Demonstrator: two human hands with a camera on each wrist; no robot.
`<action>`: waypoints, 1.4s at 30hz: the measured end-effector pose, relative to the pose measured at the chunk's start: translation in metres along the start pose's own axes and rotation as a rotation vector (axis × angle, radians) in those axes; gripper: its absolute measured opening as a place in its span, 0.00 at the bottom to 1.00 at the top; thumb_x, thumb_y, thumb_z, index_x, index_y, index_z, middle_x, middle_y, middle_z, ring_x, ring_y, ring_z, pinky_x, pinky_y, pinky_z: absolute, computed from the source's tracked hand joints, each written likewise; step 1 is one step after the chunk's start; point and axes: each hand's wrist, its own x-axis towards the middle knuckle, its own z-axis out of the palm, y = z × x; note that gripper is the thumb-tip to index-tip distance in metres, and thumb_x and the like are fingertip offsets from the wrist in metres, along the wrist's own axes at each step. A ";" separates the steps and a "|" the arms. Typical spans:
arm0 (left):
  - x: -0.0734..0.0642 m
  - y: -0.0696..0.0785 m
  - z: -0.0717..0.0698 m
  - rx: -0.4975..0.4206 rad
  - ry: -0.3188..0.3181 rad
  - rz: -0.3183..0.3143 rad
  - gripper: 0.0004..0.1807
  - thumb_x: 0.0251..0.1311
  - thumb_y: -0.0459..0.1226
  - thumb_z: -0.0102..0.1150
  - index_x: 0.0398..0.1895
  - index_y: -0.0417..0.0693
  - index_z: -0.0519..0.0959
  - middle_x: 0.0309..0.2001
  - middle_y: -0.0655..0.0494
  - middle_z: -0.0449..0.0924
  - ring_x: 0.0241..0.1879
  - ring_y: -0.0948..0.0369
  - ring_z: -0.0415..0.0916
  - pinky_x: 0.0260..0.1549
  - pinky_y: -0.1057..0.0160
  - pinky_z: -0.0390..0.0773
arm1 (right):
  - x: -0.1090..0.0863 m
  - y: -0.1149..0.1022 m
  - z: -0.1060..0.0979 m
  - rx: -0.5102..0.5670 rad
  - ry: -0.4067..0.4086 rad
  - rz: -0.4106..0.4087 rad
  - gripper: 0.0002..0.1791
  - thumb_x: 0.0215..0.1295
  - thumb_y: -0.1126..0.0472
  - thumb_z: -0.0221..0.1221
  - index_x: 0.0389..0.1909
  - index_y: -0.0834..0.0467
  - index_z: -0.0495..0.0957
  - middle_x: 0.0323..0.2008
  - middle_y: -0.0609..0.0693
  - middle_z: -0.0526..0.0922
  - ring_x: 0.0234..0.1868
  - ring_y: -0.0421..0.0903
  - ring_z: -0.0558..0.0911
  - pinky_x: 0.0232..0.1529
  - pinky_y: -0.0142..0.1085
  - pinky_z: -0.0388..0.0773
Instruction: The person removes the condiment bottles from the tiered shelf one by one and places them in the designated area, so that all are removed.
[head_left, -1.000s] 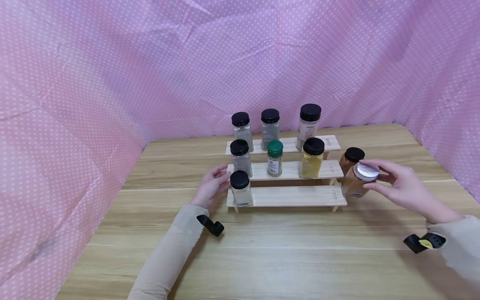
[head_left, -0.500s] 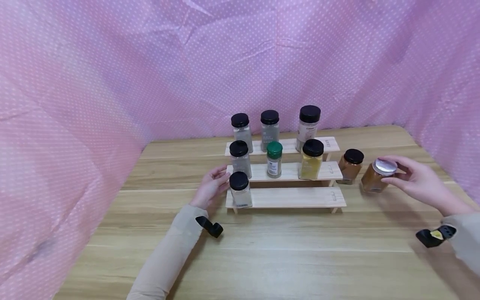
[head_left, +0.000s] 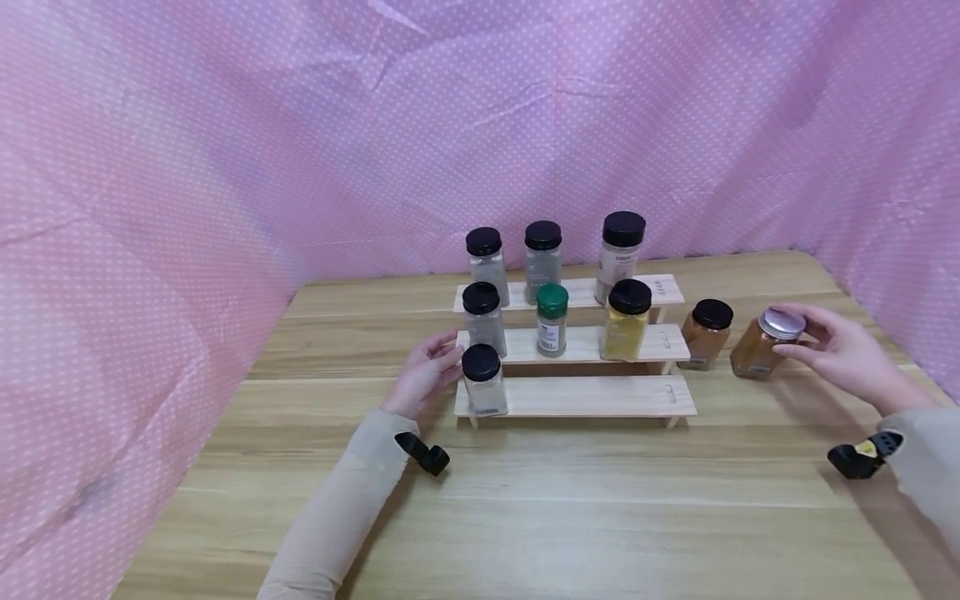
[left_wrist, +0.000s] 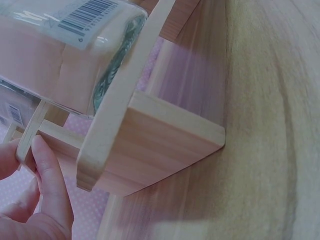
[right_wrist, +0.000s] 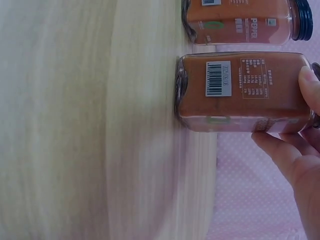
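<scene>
My right hand (head_left: pixel 843 354) holds a jar of orange-brown spice (head_left: pixel 756 350) near its silver lid, and the jar stands on the table at the right. In the right wrist view, thumb and fingers are on either side of this jar (right_wrist: pixel 245 90), whose barcode label shows. My left hand (head_left: pixel 426 373) is at the left end of a three-step wooden spice rack (head_left: pixel 585 396). Seen from the left wrist, the thumb and a finger (left_wrist: pixel 50 185) pinch the end of one shelf board (left_wrist: pixel 32 130), beside a clear jar (left_wrist: pixel 55 60) on the front step.
A second orange-brown jar (head_left: pixel 705 337) with a black lid stands between the rack and the held jar. Several jars stand on the rack, including a green-capped one (head_left: pixel 551 321) and a yellow one (head_left: pixel 626 325). Pink dotted cloth (head_left: pixel 480 125) hangs behind the table (head_left: pixel 562 500).
My right hand has moved the silver-lidded jar rightwards, away from the rack and the black-lidded orange-brown jar. My left hand has stayed at the rack's left end.
</scene>
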 end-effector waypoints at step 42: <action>-0.002 -0.003 0.001 0.011 -0.001 0.035 0.26 0.64 0.27 0.51 0.66 0.33 0.62 0.35 0.60 0.73 0.31 0.71 0.73 0.36 0.73 0.79 | 0.018 0.002 0.002 -0.037 -0.088 -0.005 0.30 0.57 0.79 0.57 0.58 0.52 0.69 0.47 0.23 0.71 0.48 0.13 0.69 0.45 0.09 0.66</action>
